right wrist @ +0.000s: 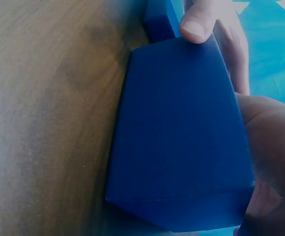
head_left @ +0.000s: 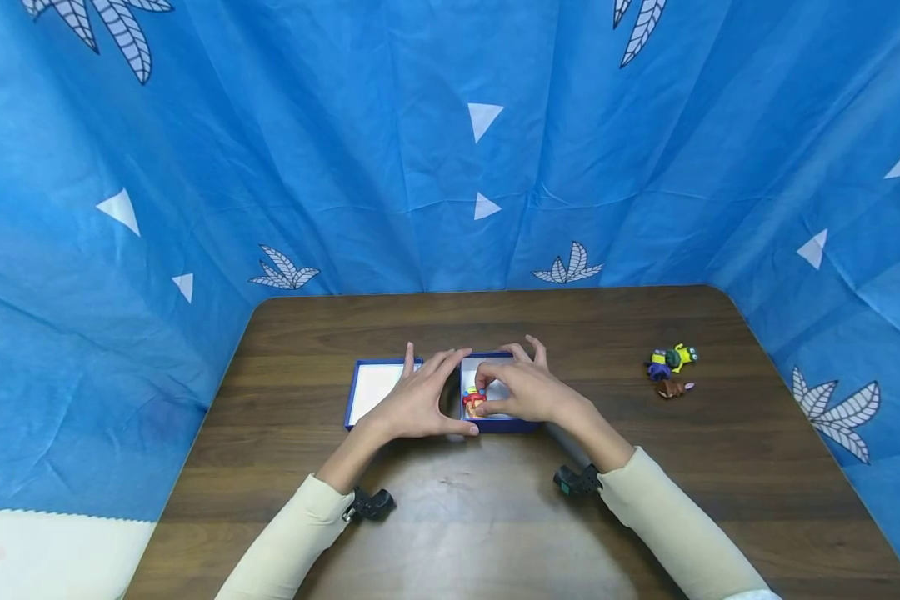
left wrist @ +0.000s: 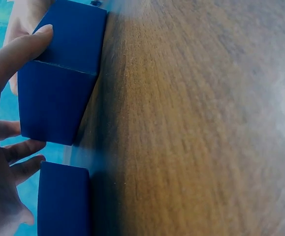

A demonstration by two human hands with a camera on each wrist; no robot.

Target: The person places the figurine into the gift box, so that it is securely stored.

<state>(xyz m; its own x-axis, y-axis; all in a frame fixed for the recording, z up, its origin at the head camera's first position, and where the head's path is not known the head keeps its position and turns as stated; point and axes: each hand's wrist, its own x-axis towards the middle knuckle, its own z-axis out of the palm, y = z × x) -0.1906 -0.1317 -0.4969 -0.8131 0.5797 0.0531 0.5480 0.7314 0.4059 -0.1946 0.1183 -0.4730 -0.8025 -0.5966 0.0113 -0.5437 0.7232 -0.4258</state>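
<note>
An open blue box (head_left: 504,426) with a white inside stands on the table. My left hand (head_left: 418,402) holds its left end in the head view, fingers toward the back corner and thumb (left wrist: 40,41) on the front wall. Over the box, my right hand (head_left: 531,390) pinches a small red and yellow toy figure (head_left: 472,403) between thumb and forefinger, inside the left part of the box. The other right fingers spread over the back rim. In the right wrist view, the box's front wall (right wrist: 176,123) hides the figure.
A blue-rimmed lid (head_left: 373,390), white side up, lies left of the box, partly behind my left hand. At the table's right are a yellow-green toy figure (head_left: 686,355), a purple one (head_left: 657,370) and a brown one (head_left: 671,388). Blue curtain (head_left: 435,208) surrounds the table.
</note>
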